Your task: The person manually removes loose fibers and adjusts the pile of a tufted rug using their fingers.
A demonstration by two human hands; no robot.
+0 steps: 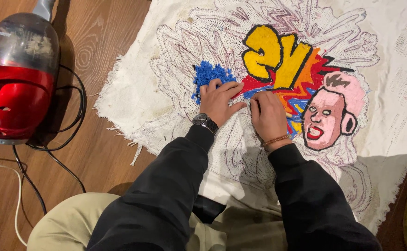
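- The left hand [218,101], wearing a wristwatch [205,122], lies flat with fingers spread on the tufted rug cloth [133,100] on the wooden floor [96,42].
- The right hand [268,114] is curled, fingertips pinched on the cloth.
- Loose blue yarn [209,75] touches the left fingertips.
- A red vacuum cleaner [15,79] stands well left.

Counted: one white backing cloth [133,100] under the fingers, one loose clump of blue yarn [209,74] touching the left hand's fingers [222,88], and one red vacuum cleaner [15,79] well off to their left. Two cables lie beside it, one black [75,116], one white [13,195]. Worn at the wrists: one watch [205,122], one bead bracelet [276,139].
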